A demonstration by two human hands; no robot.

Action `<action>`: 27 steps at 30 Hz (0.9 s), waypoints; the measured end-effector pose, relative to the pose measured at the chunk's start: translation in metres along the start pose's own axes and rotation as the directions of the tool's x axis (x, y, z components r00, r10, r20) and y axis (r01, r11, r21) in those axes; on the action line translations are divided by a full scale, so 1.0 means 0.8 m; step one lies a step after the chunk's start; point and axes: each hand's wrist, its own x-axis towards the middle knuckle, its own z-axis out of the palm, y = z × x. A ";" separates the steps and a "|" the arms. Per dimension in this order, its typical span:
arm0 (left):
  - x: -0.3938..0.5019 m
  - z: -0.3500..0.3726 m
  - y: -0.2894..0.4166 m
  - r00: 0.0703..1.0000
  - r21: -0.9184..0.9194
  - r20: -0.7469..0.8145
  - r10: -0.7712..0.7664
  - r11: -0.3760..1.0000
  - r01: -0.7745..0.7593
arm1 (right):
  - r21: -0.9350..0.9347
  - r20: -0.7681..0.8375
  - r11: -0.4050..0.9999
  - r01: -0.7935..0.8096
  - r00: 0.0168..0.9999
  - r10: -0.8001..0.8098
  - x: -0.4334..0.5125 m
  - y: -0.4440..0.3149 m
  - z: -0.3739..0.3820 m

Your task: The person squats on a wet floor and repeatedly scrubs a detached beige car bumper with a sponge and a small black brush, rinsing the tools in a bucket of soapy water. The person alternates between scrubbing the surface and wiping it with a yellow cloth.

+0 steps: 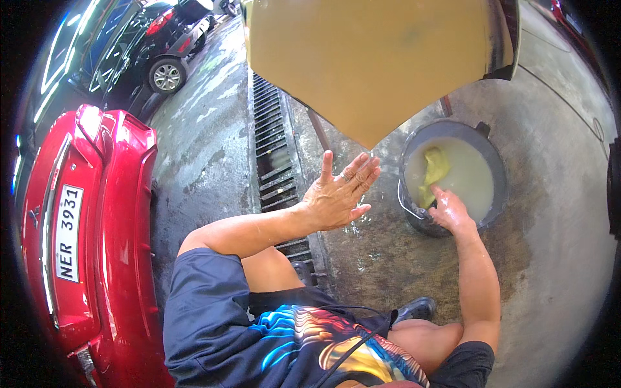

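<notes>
My left hand (342, 191) is spread, palm down, its fingertips at the lowest corner of a tan, flat panel (373, 63) that hangs over the floor; whether they touch it I cannot tell. A ring sits on one of its fingers. To the right, my right hand (449, 209) reaches over the near rim of a dark bucket (499, 169) of cloudy water. Its fingers are at the lower end of a wet yellow-green cloth (436, 165). The fingertips are partly hidden, so the grip is unclear.
A red car's rear end (121, 242) stands close on the left, with a black car (140, 58) beyond it. A metal floor grate (274, 160) runs through the wet concrete floor (378, 271) beneath my left arm. The bucket's wire handle (407, 202) hangs at its left side.
</notes>
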 end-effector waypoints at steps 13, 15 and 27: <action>-0.013 0.011 0.007 0.999 -0.105 -0.039 -0.014 0.994 0.009 | 0.016 0.041 1.000 -0.023 0.999 0.023 -0.002 -0.004 -0.004; -0.006 0.006 -0.009 0.993 -0.057 -0.113 -0.044 0.998 0.038 | 0.024 0.042 1.000 -0.020 0.999 0.019 -0.002 -0.003 -0.003; 0.008 -0.016 -0.059 0.966 0.113 -0.157 -0.205 0.968 0.224 | 0.023 0.022 1.000 -0.014 1.000 0.014 -0.003 -0.005 -0.003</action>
